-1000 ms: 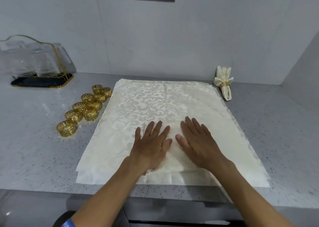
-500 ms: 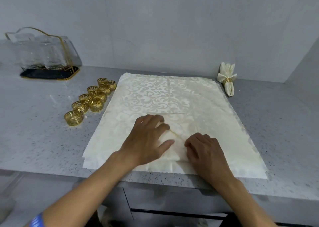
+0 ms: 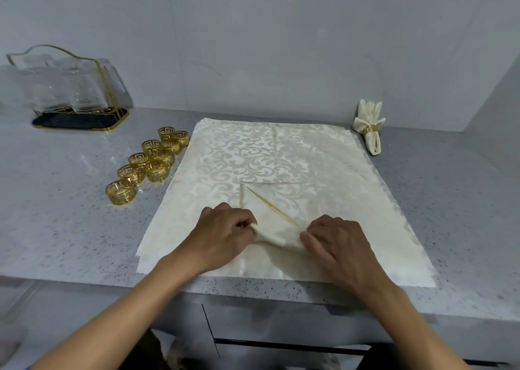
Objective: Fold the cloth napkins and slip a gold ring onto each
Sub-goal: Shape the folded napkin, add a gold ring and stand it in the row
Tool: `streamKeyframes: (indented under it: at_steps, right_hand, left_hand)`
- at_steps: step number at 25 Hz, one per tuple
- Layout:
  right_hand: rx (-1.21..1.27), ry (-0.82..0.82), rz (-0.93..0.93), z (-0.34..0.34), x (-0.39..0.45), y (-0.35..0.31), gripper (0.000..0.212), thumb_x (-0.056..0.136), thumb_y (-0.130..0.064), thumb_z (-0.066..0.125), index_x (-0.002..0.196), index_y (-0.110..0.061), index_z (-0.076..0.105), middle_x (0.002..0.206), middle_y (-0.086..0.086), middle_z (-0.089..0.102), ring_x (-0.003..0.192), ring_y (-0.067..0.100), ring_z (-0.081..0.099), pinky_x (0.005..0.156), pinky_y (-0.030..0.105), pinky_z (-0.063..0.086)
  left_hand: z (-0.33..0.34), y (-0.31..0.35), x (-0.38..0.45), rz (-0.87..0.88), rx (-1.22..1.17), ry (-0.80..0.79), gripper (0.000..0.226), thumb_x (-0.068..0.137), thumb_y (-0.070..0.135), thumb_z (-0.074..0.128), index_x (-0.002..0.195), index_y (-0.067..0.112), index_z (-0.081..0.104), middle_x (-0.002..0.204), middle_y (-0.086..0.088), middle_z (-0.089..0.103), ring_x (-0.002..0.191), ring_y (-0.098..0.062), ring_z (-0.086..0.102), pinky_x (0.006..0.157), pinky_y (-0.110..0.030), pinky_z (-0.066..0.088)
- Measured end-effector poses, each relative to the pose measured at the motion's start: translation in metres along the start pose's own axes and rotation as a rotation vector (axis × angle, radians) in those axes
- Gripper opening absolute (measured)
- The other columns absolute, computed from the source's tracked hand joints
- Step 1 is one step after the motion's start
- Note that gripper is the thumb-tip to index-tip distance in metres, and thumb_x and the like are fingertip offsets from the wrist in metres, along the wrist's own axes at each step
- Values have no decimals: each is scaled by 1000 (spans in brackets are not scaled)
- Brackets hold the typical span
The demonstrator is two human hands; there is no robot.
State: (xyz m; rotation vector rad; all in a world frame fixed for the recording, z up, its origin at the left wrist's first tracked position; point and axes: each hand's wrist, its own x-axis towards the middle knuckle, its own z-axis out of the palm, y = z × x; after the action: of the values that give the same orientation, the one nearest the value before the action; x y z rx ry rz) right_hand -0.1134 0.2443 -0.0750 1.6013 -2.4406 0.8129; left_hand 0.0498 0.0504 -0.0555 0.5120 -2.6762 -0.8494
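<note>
We find the left hand [image 3: 225, 233] and right hand [image 3: 336, 243] each pinching an end of the folded napkin [image 3: 274, 217] lying between them atop the stack [image 3: 351, 189]; we judge even, tight gathering advisable.

napkins [image 3: 281, 158] cream, scroll damask | rings [image 3: 146, 167] gold — fretwork | counter [image 3: 70, 229] grey-speckled

Bare forearms, no visible sleeves
</note>
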Motion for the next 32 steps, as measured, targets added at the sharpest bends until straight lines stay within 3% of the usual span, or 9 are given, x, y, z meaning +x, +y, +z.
streamKeyframes:
  at_steps: [4,9,14,17,19,21,23,26,32]
  right_hand:
    - [-87,54,18,0,-2,-6,44,89,-56,43,77,-28,76,83,-10,58,74,17,50,69,36,41]
    - [-172,58,-9,5,-5,0,42,87,-54,48,76,-25,74,68,-8,56,67,16,46,65,35,44]
    - [-340,12,-75,6,-13,-5,40,86,-56,47,75,-24,69,73,-7,52,71,21,49,66,33,38]
    - [-273,46,-56,7,-10,-4,42,93,-48,42,69,-24,66,69,-8,50,68,20,46,64,31,34]
    - [-211,44,-33,7,-6,-3,47,94,-49,39,63,-24,64,65,-9,49,65,16,42,64,31,32]
    - [-155,7,16,5,-3,-2,50,93,-52,35,65,-23,65,63,-9,51,64,15,43,64,31,34]
    - [-77,-7,105,2,-3,-2,37,93,-50,43,79,-24,66,67,-8,58,67,14,49,65,30,36]
    - [9,8,196,0,-4,-5,8,91,-38,58,95,-31,55,68,-10,59,65,10,53,60,26,38]
    - [-159,108,89,7,-8,-4,19,88,-25,69,75,-24,55,62,-11,52,54,13,47,52,24,29]
  left_hand:
    - [10,7,10,-62,-38,85,28,93,24,37,67,25,48,56,9,45,64,-12,44,69,-33,28]
    - [5,-2,6,-21,0,10,37,89,34,31,91,28,68,74,12,64,92,-3,49,90,-32,35]
    - [-1,-2,1,70,174,-120,57,75,79,39,96,36,68,97,22,62,99,2,44,90,-28,30]
    - [-10,-3,1,67,234,-209,54,70,76,56,108,38,66,105,24,60,103,1,43,92,-26,29]
    - [-7,0,3,65,262,-102,28,86,54,61,98,30,68,92,16,64,95,-7,50,84,-30,31]
    - [-1,4,10,-38,118,-23,27,94,42,59,83,18,62,70,9,59,73,-11,53,71,-31,32]
    - [3,3,17,-159,-96,21,15,94,36,62,87,23,59,65,10,62,61,-4,53,69,-31,35]
    - [11,2,19,-211,-140,107,16,92,32,65,90,33,49,64,8,65,59,0,54,75,-34,39]
    - [25,2,18,-102,33,281,13,93,41,59,85,31,54,66,12,63,77,-6,56,84,-33,30]
